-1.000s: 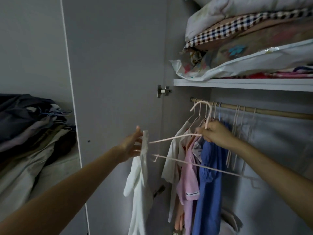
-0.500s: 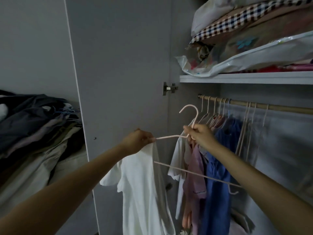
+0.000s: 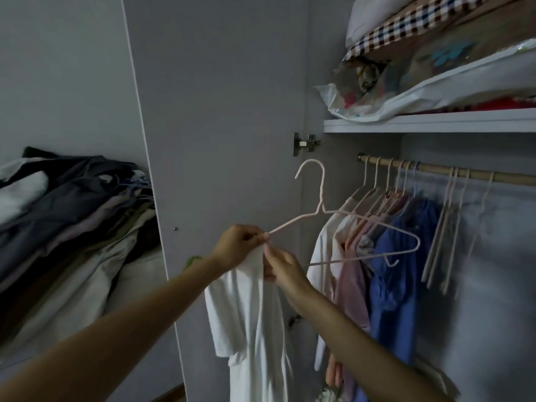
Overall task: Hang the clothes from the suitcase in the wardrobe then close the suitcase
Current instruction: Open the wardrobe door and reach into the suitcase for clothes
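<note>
Fingers (image 3: 256, 237) of the left hand (image 3: 236, 248) are pinching the tip of a thin pale-pink wire hanger (image 3: 322, 210) together with the top of a soft white garment (image 3: 255, 323), while the right hand (image 3: 282, 269) is gripping the same white cloth just below. Hanger is tilting in the air, hook up, off the wooden rail (image 3: 441, 171). Garment is dangling limp before the grey wardrobe door (image 3: 220, 111). Pink and blue clothes (image 3: 397, 265) are hanging on the rail; no readable writing anywhere

Clothes pile (image 3: 72, 227) left of the wardrobe door (image 3: 220, 111); bedding (image 3: 435, 53) on the shelf (image 3: 429, 123) above the rail (image 3: 435, 171).
</note>
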